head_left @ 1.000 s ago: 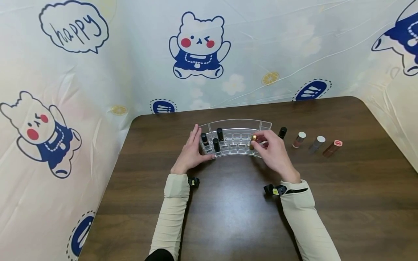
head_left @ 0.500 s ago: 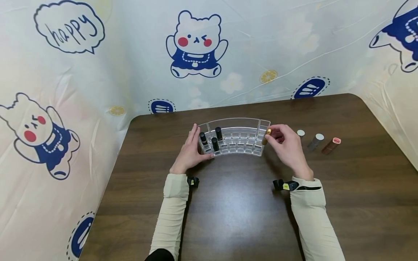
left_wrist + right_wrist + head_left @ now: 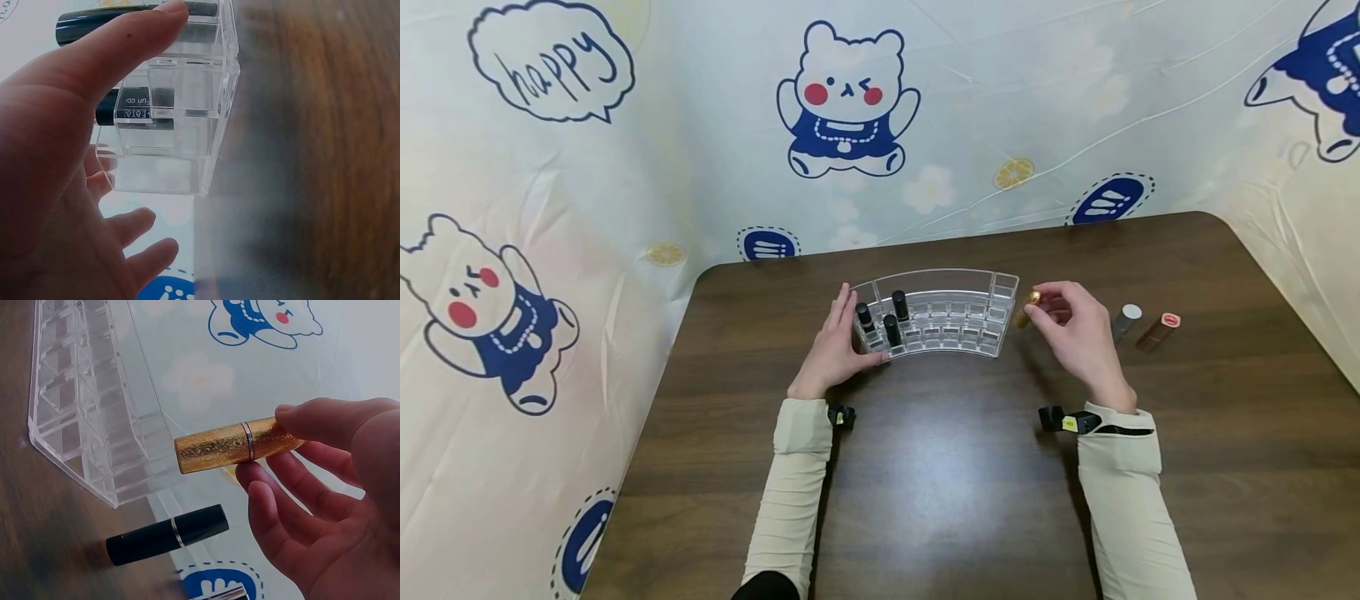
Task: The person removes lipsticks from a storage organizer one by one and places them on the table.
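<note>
Your right hand (image 3: 1078, 332): pinches the gold tube (image 3: 215, 449) | position: now shifted from the rack (image 3: 953, 327) to just right of it, hence unseated | your left hand (image 3: 831, 357): spread, touching its left end

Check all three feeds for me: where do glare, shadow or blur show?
Head view: whitish glare on the dark brown wooden table, a dark shadow beside the cream fabric right sleeve; left wrist view: table grain blurred; right wrist view: textured gold cylindrical tube fairly crisp, upper right corner washed out.
</note>
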`<state>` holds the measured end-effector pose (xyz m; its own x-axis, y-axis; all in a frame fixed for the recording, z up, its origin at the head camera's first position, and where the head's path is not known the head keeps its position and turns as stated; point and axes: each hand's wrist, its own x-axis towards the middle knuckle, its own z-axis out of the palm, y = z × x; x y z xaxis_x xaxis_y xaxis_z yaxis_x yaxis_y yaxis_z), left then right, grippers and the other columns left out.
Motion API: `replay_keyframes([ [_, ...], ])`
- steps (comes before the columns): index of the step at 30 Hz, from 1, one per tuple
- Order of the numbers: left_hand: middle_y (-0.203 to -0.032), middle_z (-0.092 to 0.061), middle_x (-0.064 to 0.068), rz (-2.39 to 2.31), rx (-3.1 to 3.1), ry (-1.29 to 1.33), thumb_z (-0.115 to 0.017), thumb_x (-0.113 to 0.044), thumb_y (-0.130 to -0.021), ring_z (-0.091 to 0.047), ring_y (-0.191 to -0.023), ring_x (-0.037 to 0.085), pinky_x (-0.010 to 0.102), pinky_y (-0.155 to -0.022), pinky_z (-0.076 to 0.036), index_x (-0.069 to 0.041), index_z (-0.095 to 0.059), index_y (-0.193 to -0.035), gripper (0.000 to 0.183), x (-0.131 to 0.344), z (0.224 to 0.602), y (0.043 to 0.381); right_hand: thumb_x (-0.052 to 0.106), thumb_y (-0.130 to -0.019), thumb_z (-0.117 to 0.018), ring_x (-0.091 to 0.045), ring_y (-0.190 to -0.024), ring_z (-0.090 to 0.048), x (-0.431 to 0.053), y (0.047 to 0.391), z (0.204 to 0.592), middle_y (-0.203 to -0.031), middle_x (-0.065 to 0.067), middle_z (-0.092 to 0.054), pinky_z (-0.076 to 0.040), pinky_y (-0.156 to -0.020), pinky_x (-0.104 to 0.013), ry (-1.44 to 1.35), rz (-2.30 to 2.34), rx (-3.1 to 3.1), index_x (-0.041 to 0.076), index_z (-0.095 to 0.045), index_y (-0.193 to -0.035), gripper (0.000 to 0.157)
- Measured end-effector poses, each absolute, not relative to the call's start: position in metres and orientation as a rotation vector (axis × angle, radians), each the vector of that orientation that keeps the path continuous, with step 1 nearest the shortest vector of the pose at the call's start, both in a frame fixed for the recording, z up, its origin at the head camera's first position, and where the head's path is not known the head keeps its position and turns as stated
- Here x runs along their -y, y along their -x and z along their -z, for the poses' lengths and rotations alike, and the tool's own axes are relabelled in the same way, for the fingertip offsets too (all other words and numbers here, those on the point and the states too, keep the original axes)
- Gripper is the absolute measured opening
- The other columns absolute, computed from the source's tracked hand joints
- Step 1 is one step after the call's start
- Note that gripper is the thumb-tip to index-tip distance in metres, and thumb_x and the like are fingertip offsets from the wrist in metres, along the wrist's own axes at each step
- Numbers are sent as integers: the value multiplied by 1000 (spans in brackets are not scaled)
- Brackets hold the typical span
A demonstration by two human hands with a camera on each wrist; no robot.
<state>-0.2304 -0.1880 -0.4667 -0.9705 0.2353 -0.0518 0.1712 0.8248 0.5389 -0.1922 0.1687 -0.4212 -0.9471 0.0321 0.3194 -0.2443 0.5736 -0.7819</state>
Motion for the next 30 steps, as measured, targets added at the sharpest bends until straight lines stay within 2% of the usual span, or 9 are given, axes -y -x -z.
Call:
replay_keyframes([
  [10, -161, 17, -16, -838, -2884, -323, -78, -51, -75, -2, -152, 24, 58, -117, -18, -20, -3, -157, 116, 189, 466, 231, 15, -91, -68, -23, -89, -62, -176, 191, 421, -103, -15, -65, -43, -71, -9, -166, -1285, 2551, 1, -63, -112, 26],
  [14, -162, 15, -14, -843, -2886, -329, -79, -50, -75, -2, -152, 26, 59, -117, -19, -16, -6, -157, 115, 189, 466, 231, 16, -91, -68, -21, -89, -61, -178, 190, 422, -102, -14, -66, -44, -72, -11, -170, -1274, 2570, 2, -64, -111, 25],
  [22, -164, 12, -8, -836, -2889, -331, -79, -50, -75, -2, -152, 25, 58, -116, -20, -17, -5, -157, 115, 189, 466, 231, 14, -90, -67, -21, -88, -61, -181, 190, 425, -101, -14, -65, -45, -72, -15, -178, -1249, 2617, 1, -64, -109, 23],
  [30, -162, 15, -13, -837, -2886, -323, -78, -51, -75, -2, -152, 25, 60, -116, -19, -16, -6, -157, 114, 188, 467, 231, 15, -92, -66, -26, -89, -61, -184, 190, 427, -101, -15, -64, -42, -72, -10, -189, -1260, 2676, 1, -63, -109, 23],
])
